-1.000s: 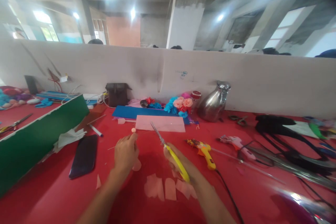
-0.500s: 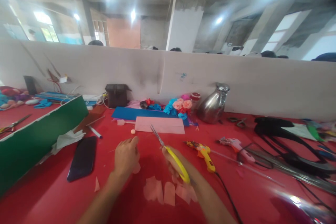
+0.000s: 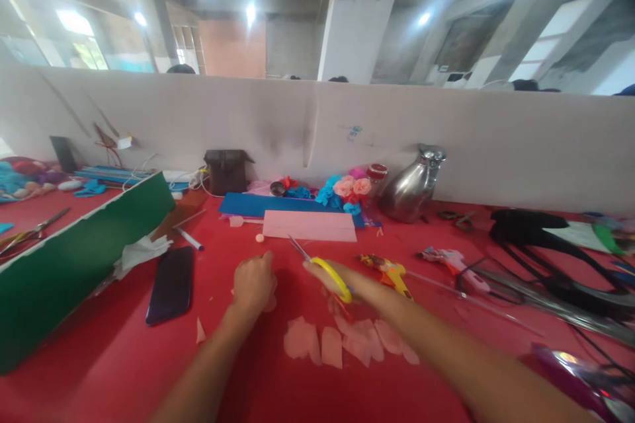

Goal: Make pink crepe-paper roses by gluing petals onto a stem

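Note:
My left hand [image 3: 254, 285] is closed, with the rounded edge of a pink crepe paper piece [image 3: 270, 304] poking out beneath its fingers. To its right, my right hand [image 3: 330, 281] grips a pair of scissors [image 3: 323, 268] by the yellow handles, its narrow blades pointing away and a little left. Several cut pink paper petals [image 3: 331, 347] lie on the red table [image 3: 278, 396] below my right hand, partly overlapping. Beyond both hands a folded pink paper strip [image 3: 310, 225] rests in front of a blue sheet [image 3: 243, 205]. A small pale ball [image 3: 259, 238] sits near the strip's left end.
Right of my hands are a yellow glue gun [image 3: 391, 274] and a pink glue gun [image 3: 459, 264]. A phone [image 3: 170, 285] and a green board [image 3: 84, 264] are at left. Paper flowers [image 3: 347, 190], a steel jug [image 3: 413, 185] and a dark pouch [image 3: 225, 172] stand at the back.
My right hand, with the scissors, has shifted from over the petals, and its forearm now reaches in from farther right. More petals show. The view has moved slightly.

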A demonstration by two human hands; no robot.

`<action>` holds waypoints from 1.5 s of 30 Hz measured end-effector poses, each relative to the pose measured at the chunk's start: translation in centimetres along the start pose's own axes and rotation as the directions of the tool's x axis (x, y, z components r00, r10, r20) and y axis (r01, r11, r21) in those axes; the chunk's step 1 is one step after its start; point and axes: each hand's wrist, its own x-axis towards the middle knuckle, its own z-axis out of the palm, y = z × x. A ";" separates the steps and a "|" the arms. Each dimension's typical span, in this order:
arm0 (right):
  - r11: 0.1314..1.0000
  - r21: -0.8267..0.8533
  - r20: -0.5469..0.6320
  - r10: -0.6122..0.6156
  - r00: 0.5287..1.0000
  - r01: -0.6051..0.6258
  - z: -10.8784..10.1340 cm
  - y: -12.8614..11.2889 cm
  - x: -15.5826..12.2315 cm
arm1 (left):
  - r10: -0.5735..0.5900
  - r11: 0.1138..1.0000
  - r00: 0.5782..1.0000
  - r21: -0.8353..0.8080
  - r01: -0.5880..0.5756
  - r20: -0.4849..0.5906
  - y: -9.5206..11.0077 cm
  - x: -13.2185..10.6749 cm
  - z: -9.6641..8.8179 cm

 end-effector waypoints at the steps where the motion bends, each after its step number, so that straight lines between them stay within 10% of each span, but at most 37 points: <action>1: 0.999 -0.034 0.016 0.011 1.000 -0.010 0.0 -0.2 0.1 | -0.009 1.000 1.000 -0.002 0.009 0.010 -0.1 0.1 0.0; 16: 0.980 -0.146 0.007 0.139 0.990 -0.136 1.2 -1.6 -1.0 | -0.057 0.997 0.998 -0.047 0.057 0.010 -0.6 0.6 0.5; 25: 0.991 -0.133 0.083 0.008 0.997 0.003 -0.9 -1.5 -1.6 | -0.083 0.996 0.994 -0.043 0.081 -0.066 -1.4 0.7 0.7; 31: 0.986 0.140 -0.143 -0.075 0.987 0.095 -1.9 -1.0 -2.9 | -0.092 0.991 0.977 -0.114 0.071 -0.191 -1.6 0.4 0.4; 39: 0.680 0.583 -0.499 -0.132 0.857 0.444 2.0 2.2 -0.4 | 0.101 0.895 0.915 -0.365 -0.255 -0.390 -0.1 -0.2 0.7; 45: 0.536 0.695 -0.531 -0.065 0.845 0.478 2.5 2.7 0.2 | 0.185 0.870 0.915 -0.372 -0.322 -0.359 0.6 -0.5 0.8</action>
